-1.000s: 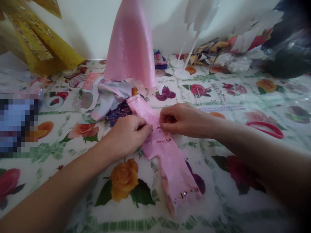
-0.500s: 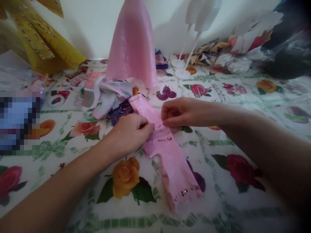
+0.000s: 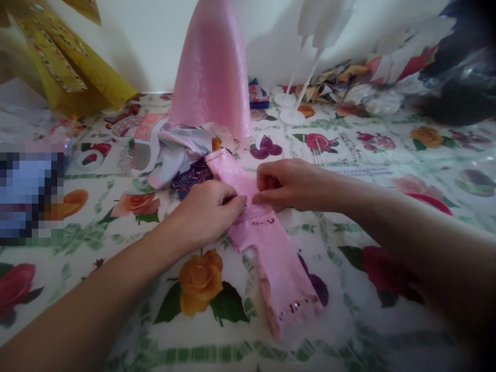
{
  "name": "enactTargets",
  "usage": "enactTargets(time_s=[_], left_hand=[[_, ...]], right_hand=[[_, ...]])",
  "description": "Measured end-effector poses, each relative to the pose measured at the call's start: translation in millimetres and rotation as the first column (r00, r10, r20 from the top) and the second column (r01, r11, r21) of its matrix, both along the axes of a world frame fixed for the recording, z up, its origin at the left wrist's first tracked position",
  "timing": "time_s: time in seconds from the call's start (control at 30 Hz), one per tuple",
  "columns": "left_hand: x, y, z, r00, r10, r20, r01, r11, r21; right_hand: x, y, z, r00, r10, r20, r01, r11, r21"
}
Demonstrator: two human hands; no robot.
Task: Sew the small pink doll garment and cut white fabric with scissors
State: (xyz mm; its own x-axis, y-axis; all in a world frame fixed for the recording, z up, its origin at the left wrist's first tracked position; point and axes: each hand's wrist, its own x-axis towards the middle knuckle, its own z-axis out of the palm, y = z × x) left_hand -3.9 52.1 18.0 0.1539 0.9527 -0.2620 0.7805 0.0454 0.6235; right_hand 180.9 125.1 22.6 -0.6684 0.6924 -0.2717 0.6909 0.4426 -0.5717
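So the pink beaded garment (image 3: 279, 258) lies flat mid-view on the flower-print tabletop (image 3: 217, 341), running roughly from 11 to 5 o'clock. The left hand (image 3: 211, 209) is on its 8 o'clock side, thumb on the cloth near a bent index finger; can't tell if fabric's nipped between them. The right hand (image 3: 284, 183) is at 3 o'clock, fingers curled with thumb and index nearly meeting at the garment, and I can't see whether anything's pinched. For fiddly work like this, imo, let the left hand weigh the cloth down, make small moves with the right, and don't drag, since the thin fabric would probably ruck up and tug the bead trim (image 3: 263, 222). As for containers, there's a clear plastic bag (image 3: 465, 77) at 2 o'clock with something dark in or behind it, too murky to name.
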Motion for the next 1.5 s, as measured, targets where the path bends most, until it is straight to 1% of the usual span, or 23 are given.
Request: enactTargets(time_s=[0.1, 0.13, 0.17, 0.2, 0.27, 0.37, 0.43, 0.5, 0.6, 0.63, 0.7, 0.8, 0.83, 0.97, 1.17, 1.4, 1.5], left_hand=[[0.3, -0.4, -0.2, 1.0, 0.001, 0.013, -0.002, 1.0, 0.009], [0.3, -0.5, -0.3, 1.0, 0.004, 0.017, -0.004, 1.0, 0.012], [0.4, -0.6, -0.4, 1.0, 0.006, 0.022, -0.006, 1.0, 0.014], [0.5, -0.7, -0.5, 1.0, 0.008, 0.027, -0.008, 1.0, 0.015], [0.8, -0.8, -0.5, 0.999, 0.012, 0.041, -0.012, 1.0, 0.01], [1.0, -0.3, -0.1, 0.998, 0.033, 0.045, -0.033, 0.999, -0.007], [-0.4, 0.5, 0.0, 0.998, 0.051, 0.048, -0.049, 0.998, -0.031], [-3.8, 1.4, -0.5, 0.995, 0.059, 0.078, -0.052, 0.994, -0.092], [-10.8, 1.6, -1.0, 0.987, 0.051, 0.156, -0.017, 0.977, -0.215], [-12.6, 1.0, -0.4, 0.984, 0.043, 0.17, -0.002, 0.972, -0.236], [-14.2, -1.4, 2.8, 0.989, 0.027, 0.149, 0.004, 0.978, -0.208], [-12.1, -6.9, 11.1, 0.999, 0.019, 0.035, -0.016, 0.996, -0.092], [-11.0, -8.7, 13.8, 1.0, 0.015, 0.002, -0.014, 0.997, -0.073], [-8.1, -12.0, 19.6, 0.999, -0.031, -0.042, 0.027, 0.996, -0.088], [-10.1, -10.3, 16.3, 0.998, -0.044, -0.048, 0.042, 0.997, -0.059], [-15.0, -13.7, 12.1, 0.994, -0.084, -0.07, 0.084, 0.996, -0.007], [-16.4, -14.0, 11.2, 0.992, -0.102, -0.069, 0.102, 0.995, 0.004]], right_hand=[[3.0, 2.1, 2.9, 0.994, -0.036, -0.104, 0.015, 0.98, -0.2], [3.5, 1.7, 3.8, 0.988, -0.058, -0.142, 0.023, 0.972, -0.236], [3.5, 0.6, 4.3, 0.981, -0.069, -0.18, 0.023, 0.969, -0.245], [3.0, -1.3, 4.4, 0.975, -0.062, -0.215, 0.011, 0.973, -0.23], [0.3, -6.4, 3.1, 0.967, -0.003, -0.256, -0.04, 0.986, -0.165], [-5.5, -13.0, -1.5, 0.966, 0.07, -0.25, -0.088, 0.994, -0.065], [-8.8, -15.2, -4.5, 0.973, 0.063, -0.221, -0.067, 0.998, -0.009], [-11.1, -16.2, -6.3, 0.98, 0.046, -0.193, -0.041, 0.999, 0.034], [-12.9, -17.6, -6.8, 0.986, 0.036, -0.163, -0.022, 0.996, 0.087], [-13.2, -18.1, -6.8, 0.987, 0.037, -0.159, -0.022, 0.995, 0.097], [-13.5, -18.9, -6.5, 0.987, 0.039, -0.154, -0.023, 0.994, 0.104], [-13.4, -19.2, -6.6, 0.986, 0.046, -0.16, -0.033, 0.996, 0.084], [-13.4, -19.1, -6.7, 0.986, 0.046, -0.163, -0.034, 0.996, 0.077], [-13.4, -18.4, -8.0, 0.984, 0.042, -0.173, -0.029, 0.997, 0.076], [-13.6, -18.5, -8.4, 0.984, 0.055, -0.17, -0.042, 0.996, 0.08], [-16.5, -19.6, -10.1, 0.983, 0.051, -0.177, -0.032, 0.994, 0.106], [-16.8, -19.2, -11.4, 0.983, 0.052, -0.177, -0.037, 0.995, 0.09]])
